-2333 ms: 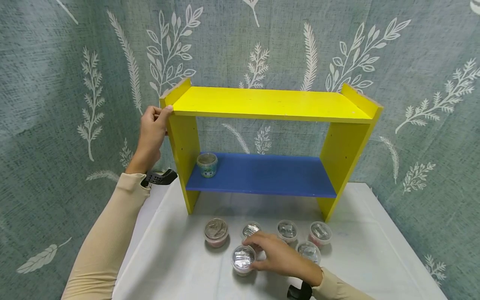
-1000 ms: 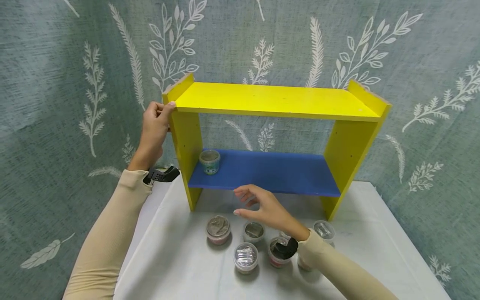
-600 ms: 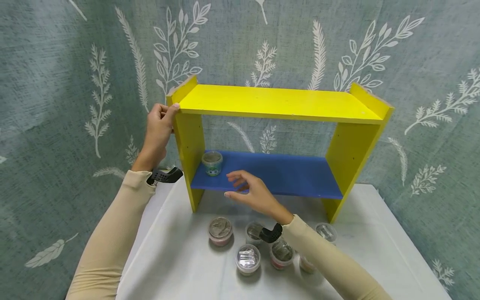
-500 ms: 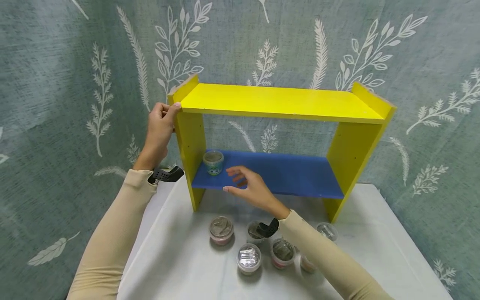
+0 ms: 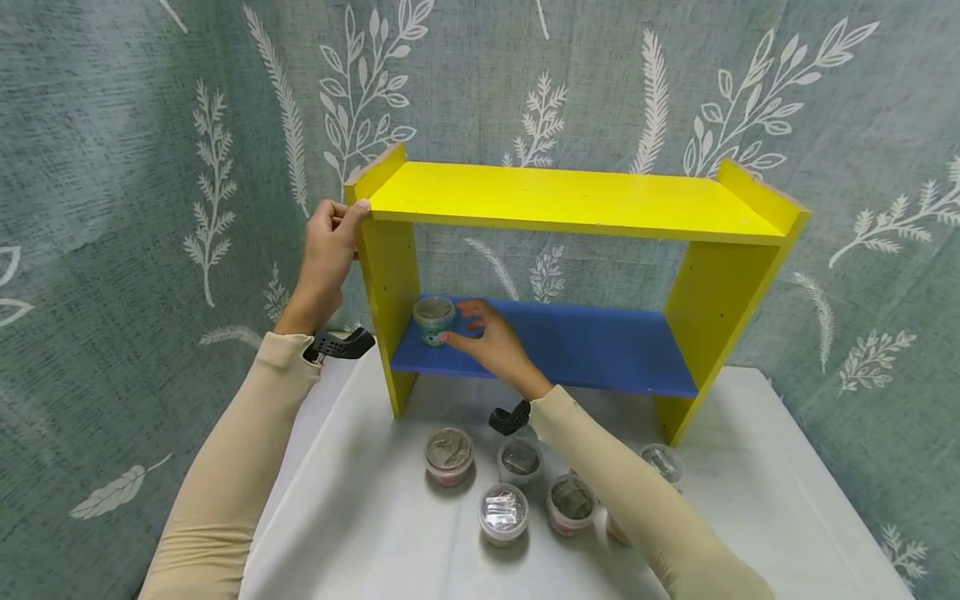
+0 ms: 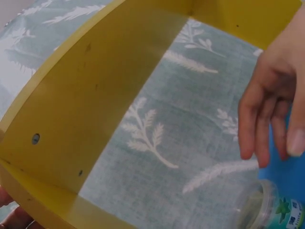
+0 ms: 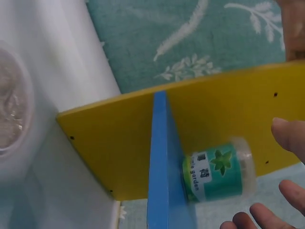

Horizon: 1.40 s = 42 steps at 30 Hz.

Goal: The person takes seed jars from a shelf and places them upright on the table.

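Note:
In the head view, my left hand (image 5: 328,246) grips the upper left edge of a yellow shelf unit (image 5: 570,200), thumb on the front of the side panel. A small round tub (image 5: 433,323) with a green leaf label and clear lid stands upright at the left end of its blue shelf board (image 5: 570,342). My right hand (image 5: 497,340) reaches in from the right with thumb and fingers spread around that tub. In the right wrist view, the fingertips (image 7: 290,136) are apart from the tub (image 7: 219,172), with nothing held.
Several lidded tubs stand on the white-covered table (image 5: 360,517) before the shelf, among them a pinkish one (image 5: 448,457), a silver-topped one (image 5: 503,514) and a dark-topped one (image 5: 572,504). My right sleeve (image 5: 630,500) hides some. Leaf-patterned cloth (image 5: 480,83) hangs behind.
My right hand has risen from the tubs on the table and moved forward and left to the tub on the blue board. The left hand keeps its grip; the view shifted slightly.

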Available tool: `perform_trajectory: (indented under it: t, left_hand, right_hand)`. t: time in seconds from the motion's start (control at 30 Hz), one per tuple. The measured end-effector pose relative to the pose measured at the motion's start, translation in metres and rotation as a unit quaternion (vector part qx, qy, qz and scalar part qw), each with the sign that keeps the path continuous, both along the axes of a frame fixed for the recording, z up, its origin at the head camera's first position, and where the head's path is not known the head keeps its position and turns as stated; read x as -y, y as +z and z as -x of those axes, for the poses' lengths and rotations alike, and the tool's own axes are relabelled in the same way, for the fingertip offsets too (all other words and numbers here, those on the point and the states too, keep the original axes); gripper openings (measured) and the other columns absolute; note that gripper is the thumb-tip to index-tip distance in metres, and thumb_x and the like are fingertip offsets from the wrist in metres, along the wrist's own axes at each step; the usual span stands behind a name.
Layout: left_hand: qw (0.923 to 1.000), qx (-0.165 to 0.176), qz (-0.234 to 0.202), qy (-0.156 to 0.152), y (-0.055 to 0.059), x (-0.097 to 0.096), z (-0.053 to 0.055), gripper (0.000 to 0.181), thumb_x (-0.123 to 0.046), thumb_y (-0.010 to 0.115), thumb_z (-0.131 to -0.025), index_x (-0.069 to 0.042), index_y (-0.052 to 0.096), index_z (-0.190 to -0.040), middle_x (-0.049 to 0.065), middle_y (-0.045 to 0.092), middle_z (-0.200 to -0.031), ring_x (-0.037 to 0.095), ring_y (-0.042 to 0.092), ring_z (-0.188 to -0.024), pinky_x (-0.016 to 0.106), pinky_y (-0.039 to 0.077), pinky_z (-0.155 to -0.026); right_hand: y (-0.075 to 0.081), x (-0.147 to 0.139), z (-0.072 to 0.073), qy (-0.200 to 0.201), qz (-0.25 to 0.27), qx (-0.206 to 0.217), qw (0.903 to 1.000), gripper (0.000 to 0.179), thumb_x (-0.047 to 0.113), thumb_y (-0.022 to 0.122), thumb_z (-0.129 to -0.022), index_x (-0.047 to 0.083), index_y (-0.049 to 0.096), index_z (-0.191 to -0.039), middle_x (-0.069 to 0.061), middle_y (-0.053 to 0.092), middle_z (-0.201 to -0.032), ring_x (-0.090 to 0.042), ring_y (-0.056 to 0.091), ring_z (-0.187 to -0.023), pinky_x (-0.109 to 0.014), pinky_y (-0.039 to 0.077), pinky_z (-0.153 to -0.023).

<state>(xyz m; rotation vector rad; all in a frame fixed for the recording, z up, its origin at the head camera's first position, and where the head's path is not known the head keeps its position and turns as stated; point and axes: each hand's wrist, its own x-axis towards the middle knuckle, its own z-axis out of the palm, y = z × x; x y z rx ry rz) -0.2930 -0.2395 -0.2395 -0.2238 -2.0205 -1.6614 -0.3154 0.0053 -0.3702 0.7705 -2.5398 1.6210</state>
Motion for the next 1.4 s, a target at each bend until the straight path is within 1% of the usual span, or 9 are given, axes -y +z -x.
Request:
perform_trajectory:
  t: [0.23,0.47,0.63,0.77,0.9,1.0,1.07,1.2,1.4]
  left_hand:
    - [1.0,0.0,-0.006,0.001,0.001,0.001,0.001,0.036,-0.049,0.057,-0.102,-0.014,0.049,-0.1,0.003,0.049,-0.1,0.017,0.047,-0.084,0.036,0.042,-0.078]
    - [1.0,0.005,-0.005,-0.001,0.0,0.002,0.0,0.037,-0.05,0.057,-0.103,-0.014,0.048,-0.1,0.004,0.048,-0.099,0.018,0.046,-0.084,0.035,0.042,-0.078]
    - [1.0,0.004,-0.006,-0.001,-0.001,0.002,-0.001,0.036,-0.049,0.056,-0.103,-0.013,0.048,-0.101,0.004,0.049,-0.101,0.018,0.049,-0.086,0.035,0.042,-0.078]
    - [1.0,0.004,-0.002,-0.001,-0.001,0.002,0.0,0.036,-0.049,0.057,-0.103,-0.013,0.049,-0.102,0.004,0.05,-0.103,0.019,0.052,-0.089,0.035,0.044,-0.078]
    - [1.0,0.0,-0.001,-0.001,0.0,0.001,0.001,0.036,-0.049,0.057,-0.103,-0.013,0.049,-0.102,0.005,0.051,-0.103,0.019,0.053,-0.089,0.035,0.044,-0.078]
    - [1.0,-0.001,-0.001,-0.001,0.001,0.001,0.001,0.036,-0.049,0.057,-0.102,-0.013,0.049,-0.102,0.004,0.051,-0.102,0.019,0.053,-0.088,0.035,0.045,-0.077]
    - [1.0,-0.002,-0.002,-0.001,0.001,0.0,0.001,0.036,-0.048,0.057,-0.102,-0.013,0.049,-0.102,0.004,0.051,-0.102,0.019,0.052,-0.087,0.035,0.045,-0.077]
    - [1.0,-0.003,-0.004,-0.005,0.0,0.0,0.001,0.035,-0.047,0.057,-0.103,-0.013,0.049,-0.102,0.005,0.05,-0.102,0.018,0.052,-0.087,0.035,0.044,-0.077]
    - [1.0,-0.003,-0.004,-0.004,-0.001,0.002,0.002,0.036,-0.048,0.057,-0.103,-0.013,0.049,-0.102,0.005,0.05,-0.102,0.019,0.053,-0.087,0.035,0.044,-0.077]
  right_hand:
    - [-0.004,0.012,0.015,-0.001,0.013,0.039,0.9992,0.07,0.045,0.076,-0.093,0.023,0.044,-0.151,-0.005,0.051,-0.145,-0.026,0.055,-0.127,-0.046,0.052,-0.095]
    - [-0.006,0.018,0.023,0.013,0.038,0.077,0.9962,0.076,0.045,0.075,-0.093,0.02,0.039,-0.155,-0.01,0.051,-0.145,-0.027,0.055,-0.125,-0.049,0.052,-0.096]
    - [-0.008,0.022,0.029,0.023,0.05,0.1,0.9935,0.079,0.048,0.076,-0.092,0.023,0.037,-0.156,-0.011,0.048,-0.148,-0.025,0.057,-0.123,-0.047,0.052,-0.096]
    - [-0.007,0.025,0.031,0.03,0.058,0.117,0.9909,0.079,0.045,0.076,-0.093,0.023,0.036,-0.157,-0.013,0.047,-0.15,-0.026,0.061,-0.117,-0.045,0.053,-0.096]
    - [-0.006,0.027,0.033,0.035,0.057,0.122,0.9903,0.08,0.042,0.075,-0.094,0.019,0.034,-0.159,-0.014,0.048,-0.148,-0.026,0.065,-0.11,-0.044,0.053,-0.094]
    - [-0.007,0.027,0.034,0.039,0.058,0.122,0.9902,0.08,0.04,0.075,-0.095,0.018,0.033,-0.16,-0.014,0.05,-0.146,-0.027,0.065,-0.107,-0.044,0.053,-0.095]
    - [-0.006,0.027,0.034,0.043,0.061,0.124,0.9895,0.08,0.04,0.075,-0.095,0.019,0.032,-0.16,-0.015,0.05,-0.146,-0.03,0.065,-0.108,-0.046,0.052,-0.097]
    - [-0.007,0.027,0.036,0.046,0.059,0.122,0.9897,0.078,0.039,0.075,-0.095,0.024,0.034,-0.159,-0.014,0.052,-0.142,-0.032,0.066,-0.107,-0.047,0.052,-0.097]
    - [-0.008,0.028,0.04,0.047,0.037,0.111,0.992,0.074,0.042,0.075,-0.095,0.021,0.04,-0.157,-0.011,0.055,-0.137,-0.027,0.068,-0.1,-0.043,0.054,-0.091]
